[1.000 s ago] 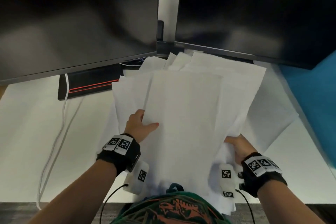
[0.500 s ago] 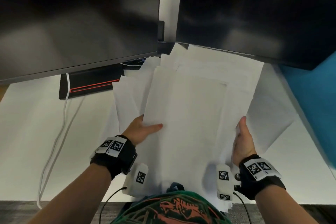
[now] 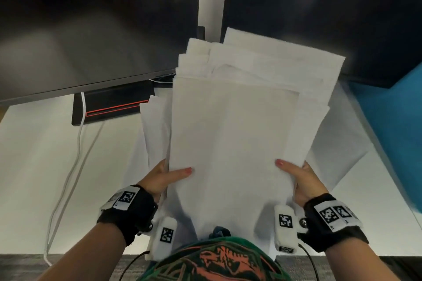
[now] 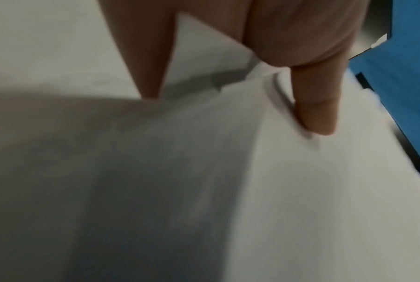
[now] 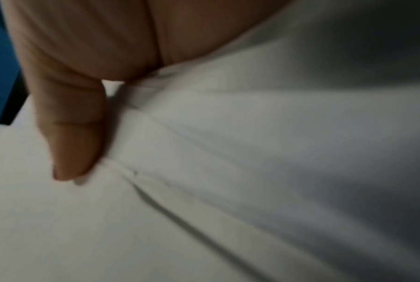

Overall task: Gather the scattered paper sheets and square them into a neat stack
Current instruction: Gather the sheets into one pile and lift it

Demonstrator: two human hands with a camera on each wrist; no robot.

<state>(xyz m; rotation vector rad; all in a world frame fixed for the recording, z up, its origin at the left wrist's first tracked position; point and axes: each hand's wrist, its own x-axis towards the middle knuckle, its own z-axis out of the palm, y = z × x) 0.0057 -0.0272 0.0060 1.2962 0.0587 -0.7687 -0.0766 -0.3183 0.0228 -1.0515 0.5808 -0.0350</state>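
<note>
A loose bundle of white paper sheets is lifted between both hands over the white desk, its far edges fanned out unevenly. My left hand grips the bundle's left edge, thumb on top, the other fingers hidden underneath. My right hand grips the right edge the same way. In the left wrist view the thumb presses on the paper. The right wrist view shows a thumb on creased sheets. A few sheets stick out lower right and others at the left.
Two dark monitors stand close behind the sheets. A black dock with a red stripe sits under the left monitor, white cables trailing down the desk. A blue partition borders the right side.
The bundle has risen and gathered narrower. My right hand moved from under the right sheets to gripping the bundle's right edge with thumb on top. My left hand shifted down along the left edge.
</note>
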